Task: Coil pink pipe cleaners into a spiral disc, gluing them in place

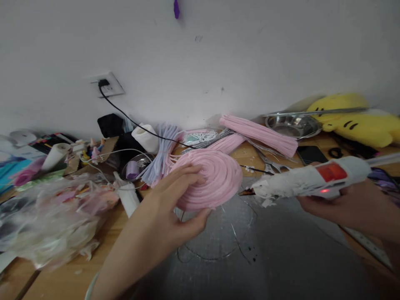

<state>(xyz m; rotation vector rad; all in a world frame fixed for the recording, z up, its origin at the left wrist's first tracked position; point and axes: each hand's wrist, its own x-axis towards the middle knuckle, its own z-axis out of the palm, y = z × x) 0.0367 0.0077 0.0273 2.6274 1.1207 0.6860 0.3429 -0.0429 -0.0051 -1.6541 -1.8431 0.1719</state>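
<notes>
My left hand grips a pink spiral disc coiled from fuzzy pipe cleaners, with its thumb on the lower edge and fingers over the face. To the right, my right hand is wrapped around the handle of a white glue gun with an orange-red panel and a lit red light. A glue stick sticks out of its back end. The gun's dark nozzle points left, just beside the disc's right edge; I cannot tell that they touch. Thin bent wire lies on the grey mat beneath.
Bundles of pink pipe cleaners and lilac ones lie by the wall. Scissors, a metal bowl and yellow plush items sit at right. A plastic bag spreads at left. A black cord hangs from the socket.
</notes>
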